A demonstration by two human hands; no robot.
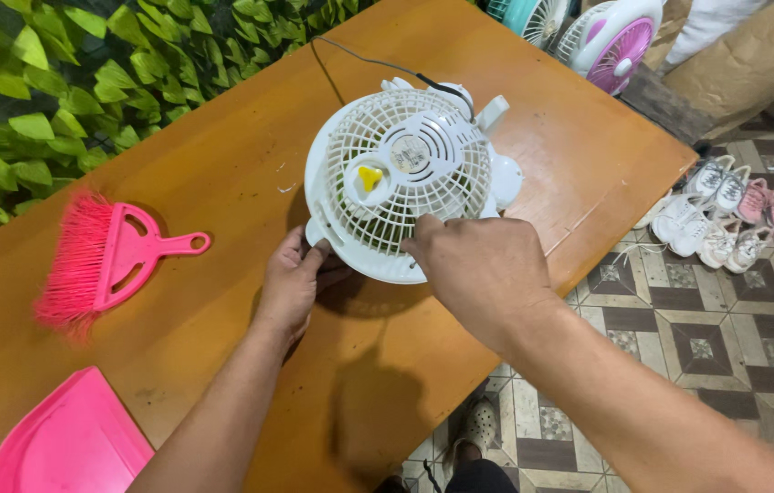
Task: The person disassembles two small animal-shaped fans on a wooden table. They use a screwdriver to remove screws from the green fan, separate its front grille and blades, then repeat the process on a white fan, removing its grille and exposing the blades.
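Looking down from the head camera, a small white fan (400, 178) sits near the middle of a wooden table (222, 164), tilted so its round grille faces up toward the viewer. A yellow knob (369, 176) shows on the grille, left of the grey hub, and a black cord (378, 66) runs from the fan's back toward the far edge of the table.

The left hand (294, 283) grips the fan's lower left rim: the thumb lies over the front edge and the fingers curl underneath, closed on the rim. The right hand (483, 269) comes in from the lower right with its back to the camera; its fingertips rest on the lower part of the grille, bent and close together, pressing on the mesh. Whether they hook into the grille cannot be told from here.

Well to the left of the fan lies a pink hand brush (108, 260), bristles pointing left, and a pink dustpan (67, 443) sits at the near left corner of the table. Green leaves (40, 91) fill the upper left behind the table. Beyond the far right corner stand two more fans, one teal (526, 14) and one pink and white (613, 41). On the tiled floor (725, 329) to the right, several pairs of shoes (725, 215) stand in a row
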